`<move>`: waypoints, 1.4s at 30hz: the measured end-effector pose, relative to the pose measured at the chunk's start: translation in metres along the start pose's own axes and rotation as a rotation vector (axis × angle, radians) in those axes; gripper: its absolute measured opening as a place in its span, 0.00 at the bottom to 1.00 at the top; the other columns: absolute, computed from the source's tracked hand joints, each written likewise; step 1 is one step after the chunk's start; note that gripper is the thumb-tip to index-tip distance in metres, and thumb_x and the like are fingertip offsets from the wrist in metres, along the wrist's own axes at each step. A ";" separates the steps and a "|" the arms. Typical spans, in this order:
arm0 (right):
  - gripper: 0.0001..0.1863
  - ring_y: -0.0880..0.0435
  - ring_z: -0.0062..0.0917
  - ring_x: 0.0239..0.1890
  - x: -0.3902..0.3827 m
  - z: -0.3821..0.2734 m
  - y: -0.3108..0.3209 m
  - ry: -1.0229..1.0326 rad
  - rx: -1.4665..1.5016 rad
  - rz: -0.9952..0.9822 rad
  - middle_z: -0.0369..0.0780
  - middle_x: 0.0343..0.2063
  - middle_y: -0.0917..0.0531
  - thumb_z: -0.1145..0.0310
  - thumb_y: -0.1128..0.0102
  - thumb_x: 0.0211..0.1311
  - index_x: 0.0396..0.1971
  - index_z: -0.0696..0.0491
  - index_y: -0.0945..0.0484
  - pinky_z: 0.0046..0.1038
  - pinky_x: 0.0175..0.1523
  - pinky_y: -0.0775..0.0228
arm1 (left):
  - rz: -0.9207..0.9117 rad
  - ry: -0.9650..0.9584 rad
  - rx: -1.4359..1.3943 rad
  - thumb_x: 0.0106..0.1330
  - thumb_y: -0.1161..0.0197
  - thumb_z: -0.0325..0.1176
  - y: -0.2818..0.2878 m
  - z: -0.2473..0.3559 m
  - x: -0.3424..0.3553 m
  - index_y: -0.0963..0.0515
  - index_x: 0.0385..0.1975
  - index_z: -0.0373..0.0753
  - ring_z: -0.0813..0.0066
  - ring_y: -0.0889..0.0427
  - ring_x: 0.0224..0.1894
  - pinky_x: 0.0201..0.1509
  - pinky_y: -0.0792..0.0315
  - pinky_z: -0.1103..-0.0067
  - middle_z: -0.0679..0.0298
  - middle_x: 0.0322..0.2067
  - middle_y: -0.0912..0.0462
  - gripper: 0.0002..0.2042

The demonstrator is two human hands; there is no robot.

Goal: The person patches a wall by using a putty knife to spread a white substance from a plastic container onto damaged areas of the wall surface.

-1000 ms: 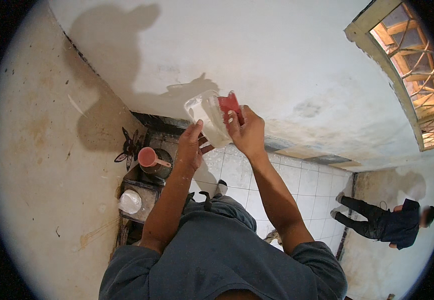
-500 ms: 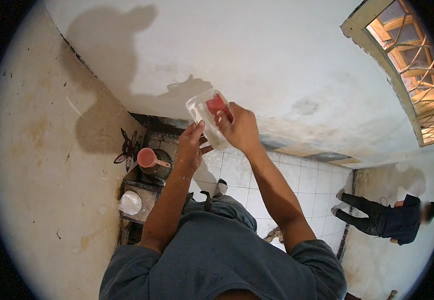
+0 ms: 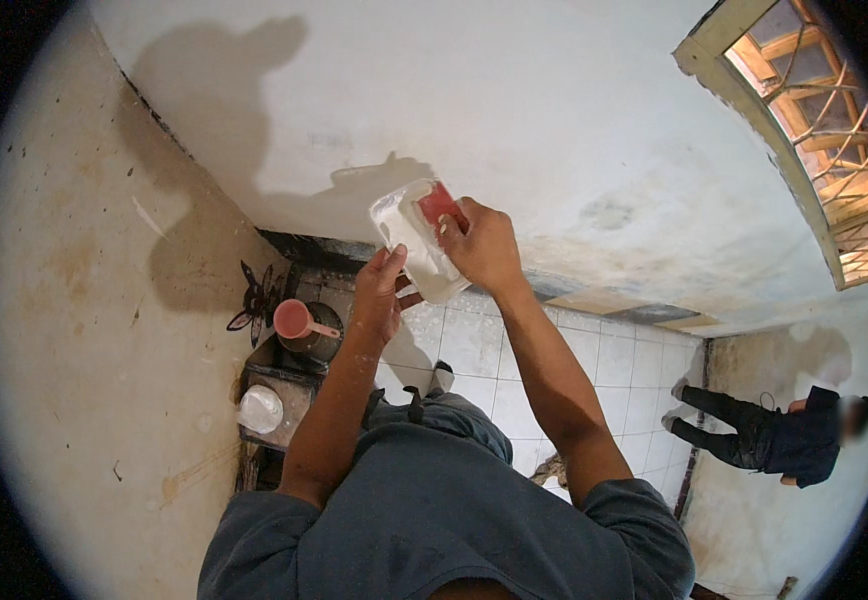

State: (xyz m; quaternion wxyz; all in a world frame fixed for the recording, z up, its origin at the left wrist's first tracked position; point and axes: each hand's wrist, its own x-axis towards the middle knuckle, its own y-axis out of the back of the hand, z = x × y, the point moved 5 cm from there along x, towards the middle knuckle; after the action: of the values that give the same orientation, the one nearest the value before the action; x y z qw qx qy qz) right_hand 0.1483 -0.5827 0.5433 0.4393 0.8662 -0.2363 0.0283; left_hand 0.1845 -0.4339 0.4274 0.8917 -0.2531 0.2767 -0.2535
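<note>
My left hand [image 3: 381, 288] grips a shallow rectangular white plastic tray [image 3: 394, 213] by its near left edge, thumb on the rim and fingers beneath. White paste coats the inside of the tray. Between the thumb and fingers of my right hand [image 3: 484, 248] is a flat red scraper [image 3: 438, 203], held inside the tray along its right side. Part of the scraper is hidden by my fingers. Both hands are raised in front of the white wall [image 3: 514, 130].
A dark stand [image 3: 294, 400] at the left bears a white round tub [image 3: 261, 409] and a pink dipper [image 3: 294, 318] over a dark container. A barred window [image 3: 824, 130] is at upper right. Another person [image 3: 769, 435] stands at far right on the tiled floor [image 3: 594, 360].
The red scraper has shifted slightly right in the tray. More white paste now shows spread across the tray's inside, and the tray is tilted a little differently.
</note>
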 end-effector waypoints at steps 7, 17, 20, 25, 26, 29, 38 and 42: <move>0.11 0.19 0.50 0.26 0.000 -0.006 -0.010 0.052 -0.019 0.007 0.54 0.22 0.20 0.67 0.40 0.57 0.28 0.61 0.23 0.43 0.33 0.28 | 0.025 0.014 -0.011 0.68 0.39 0.46 -0.004 0.004 -0.005 0.29 0.55 0.42 0.70 0.18 0.45 0.44 0.18 0.69 0.65 0.43 0.20 0.20; 0.11 0.20 0.52 0.27 -0.005 -0.028 -0.007 0.081 0.060 0.008 0.55 0.22 0.20 0.66 0.40 0.57 0.28 0.61 0.23 0.44 0.34 0.28 | -0.017 -0.001 -0.029 0.69 0.41 0.45 -0.003 0.004 -0.002 0.29 0.54 0.42 0.70 0.18 0.42 0.43 0.19 0.68 0.65 0.43 0.20 0.19; 0.11 0.19 0.52 0.27 -0.006 -0.022 -0.010 0.120 -0.001 0.003 0.54 0.22 0.20 0.66 0.40 0.57 0.27 0.61 0.24 0.44 0.34 0.29 | -0.013 0.004 -0.025 0.69 0.41 0.46 -0.006 0.005 -0.007 0.30 0.54 0.41 0.69 0.17 0.44 0.44 0.18 0.68 0.64 0.43 0.20 0.20; 0.11 0.20 0.52 0.26 0.000 -0.026 0.002 0.089 0.048 0.011 0.54 0.21 0.20 0.67 0.39 0.56 0.24 0.60 0.26 0.44 0.33 0.29 | -0.017 -0.026 -0.073 0.70 0.42 0.44 -0.003 0.001 -0.005 0.30 0.54 0.41 0.69 0.17 0.45 0.44 0.17 0.68 0.63 0.45 0.20 0.18; 0.11 0.20 0.52 0.26 -0.002 -0.027 0.001 0.086 0.047 0.012 0.54 0.21 0.20 0.67 0.39 0.56 0.24 0.60 0.26 0.44 0.33 0.29 | -0.025 -0.040 -0.079 0.71 0.43 0.44 -0.004 0.001 -0.004 0.30 0.54 0.42 0.69 0.17 0.45 0.44 0.17 0.68 0.63 0.45 0.20 0.18; 0.10 0.20 0.52 0.26 -0.007 -0.031 -0.005 0.133 0.010 0.009 0.53 0.21 0.20 0.67 0.39 0.57 0.24 0.60 0.25 0.43 0.33 0.28 | -0.055 -0.031 -0.061 0.72 0.44 0.43 -0.002 0.000 -0.002 0.30 0.55 0.42 0.70 0.17 0.45 0.44 0.17 0.68 0.63 0.44 0.19 0.17; 0.11 0.20 0.52 0.26 -0.008 -0.032 -0.004 0.160 0.018 0.044 0.53 0.20 0.21 0.67 0.39 0.56 0.24 0.59 0.25 0.44 0.32 0.29 | -0.064 -0.029 -0.077 0.69 0.39 0.47 0.000 -0.004 0.001 0.29 0.56 0.43 0.71 0.19 0.47 0.42 0.19 0.70 0.65 0.46 0.22 0.21; 0.11 0.21 0.52 0.25 -0.004 -0.023 -0.001 0.088 0.048 0.031 0.54 0.20 0.21 0.66 0.39 0.56 0.24 0.60 0.25 0.43 0.32 0.29 | -0.036 0.004 -0.064 0.68 0.39 0.47 0.001 -0.005 -0.002 0.29 0.57 0.43 0.70 0.19 0.47 0.42 0.18 0.70 0.65 0.47 0.22 0.22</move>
State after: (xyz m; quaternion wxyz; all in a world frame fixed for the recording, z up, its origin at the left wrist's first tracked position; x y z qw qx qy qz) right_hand 0.1490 -0.5632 0.5555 0.4279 0.8706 -0.2295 0.0787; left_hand 0.1802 -0.4336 0.4233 0.8780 -0.2859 0.2817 -0.2609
